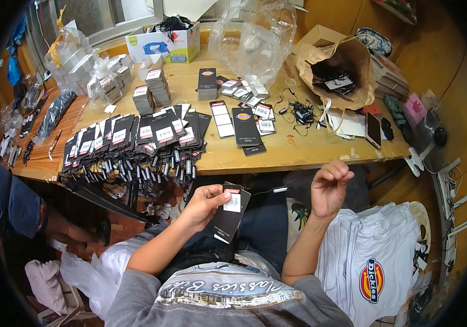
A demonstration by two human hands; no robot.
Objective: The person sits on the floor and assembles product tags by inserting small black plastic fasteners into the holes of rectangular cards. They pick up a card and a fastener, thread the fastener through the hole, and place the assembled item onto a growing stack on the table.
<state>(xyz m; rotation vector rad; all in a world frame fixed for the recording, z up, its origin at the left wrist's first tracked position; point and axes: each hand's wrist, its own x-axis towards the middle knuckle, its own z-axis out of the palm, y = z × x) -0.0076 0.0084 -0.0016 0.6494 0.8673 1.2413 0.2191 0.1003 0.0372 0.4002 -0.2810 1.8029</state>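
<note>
My left hand (203, 206) is closed on a small set of black hang tags (228, 220), the thumb pressing on the top one, held over my lap. The front tag carries a white barcode sticker and a red strip at its top. A thin dark tag string (260, 192) runs from the tags to the right, with a pale plastic end piece. Raised to the right, my right hand (330, 191) has its fingers curled in toward the thumb. What lies between those fingertips, if anything, is too small to make out.
Many strung black tags (135, 139) overlap along the table's front left edge. Loose tags (245, 126) and a tangle of black strings (301, 113) lie mid-table. A paper bag (361, 60) and a phone (373, 129) are right. White printed shirts (353, 256) lie beside me.
</note>
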